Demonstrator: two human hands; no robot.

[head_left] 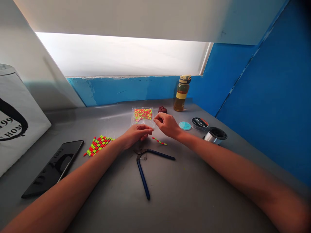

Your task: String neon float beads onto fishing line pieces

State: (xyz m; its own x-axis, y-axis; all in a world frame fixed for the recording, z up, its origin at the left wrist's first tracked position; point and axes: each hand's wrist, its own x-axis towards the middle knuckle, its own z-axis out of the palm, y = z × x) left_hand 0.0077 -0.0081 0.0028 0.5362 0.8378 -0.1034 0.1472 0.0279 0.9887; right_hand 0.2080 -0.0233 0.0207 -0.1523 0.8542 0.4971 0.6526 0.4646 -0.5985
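Note:
My left hand (137, 133) pinches with thumb and forefinger just above the table; what lies between the fingertips is too small to make out. Close by on the right, my right hand (167, 124) is also closed in a pinch, its contents hidden. Below the gap between both hands is a short row of red and yellow-green oval beads (159, 141). Behind the hands lies a clear zip bag (143, 114) filled with such beads. Nearer to me, blue-handled pliers (143, 173) rest with their handles spread. Several bead rows (98, 145) are beside my left forearm.
A black phone (54, 168) lies at the left, near a white printed bag (21, 123). At the right are a line spool (215, 135), a round black-labelled case (200, 123) and a light blue disc (185, 125). A bottle (181, 95) and dark red cord (162, 110) stand behind.

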